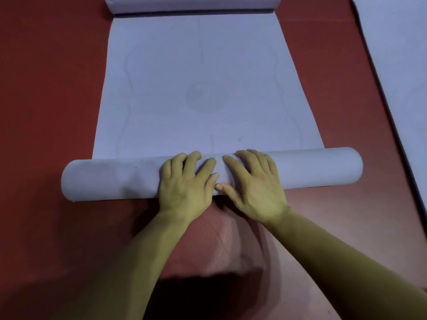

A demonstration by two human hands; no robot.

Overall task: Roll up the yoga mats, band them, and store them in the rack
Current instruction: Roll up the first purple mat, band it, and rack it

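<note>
Lavender foam, the yoga mat (208,65) lies on the red floor (46,88), its near end wound into a roll (104,179) across my view. I have the left hand (184,181) and right hand (256,183) side by side on the roll's middle, fingers spread and pressing down, pinching nothing. I judge this the rolling step, early on. Next I need an even forward push, both ends level, toward the curled far edge (191,4).

The yoga mat (203,88) is looking like matt lavender foam — smooth, with faint embossed lines and a pale round mark at centre frame. The floor (46,88) is showing as a red matt covering — finely ribbed at lower centre.
</note>
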